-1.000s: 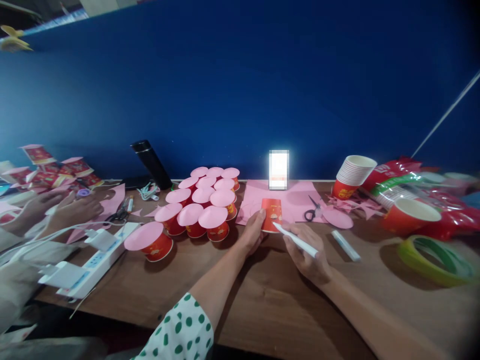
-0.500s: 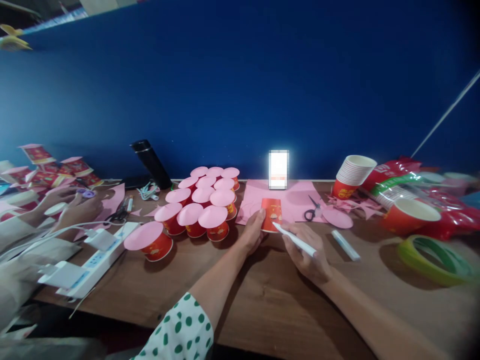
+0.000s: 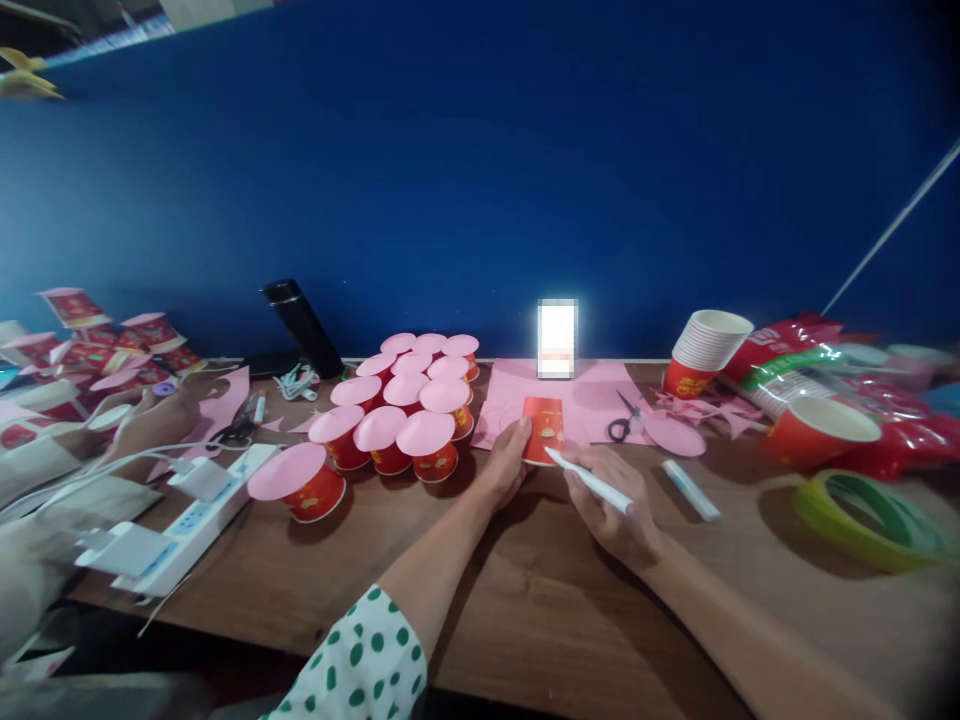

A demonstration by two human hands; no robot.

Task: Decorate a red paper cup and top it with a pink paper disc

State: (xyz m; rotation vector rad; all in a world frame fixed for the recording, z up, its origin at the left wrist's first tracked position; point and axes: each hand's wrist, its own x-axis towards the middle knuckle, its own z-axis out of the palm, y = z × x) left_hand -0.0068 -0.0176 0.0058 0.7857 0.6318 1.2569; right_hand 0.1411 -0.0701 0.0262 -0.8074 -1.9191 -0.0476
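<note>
My left hand [image 3: 508,468] is closed around the left side of a red paper cup [image 3: 543,420] with gold print. In my right hand [image 3: 616,510] is a white pen [image 3: 592,482], gripped like a writing tool, its tip at the cup's lower right side. Whether the tip touches the cup I cannot tell. Behind the cup lies pink paper [image 3: 592,395] with black-handled scissors [image 3: 621,428] on it. A pink paper disc [image 3: 675,435] and a white pen cap or tube [image 3: 690,490] lie to the right of my right hand.
Several red cups topped with pink discs [image 3: 379,428] stand left. A lit phone [image 3: 557,340] leans on the blue wall. Stacked cups [image 3: 705,350], a lone cup [image 3: 821,435] and green tape [image 3: 862,525] are right. A power strip [image 3: 195,525] lies near a co-worker's hands [image 3: 154,425].
My hands, the cup and the pen stay almost still. At the far left, the co-worker's hands have shifted slightly with a purple roll.
</note>
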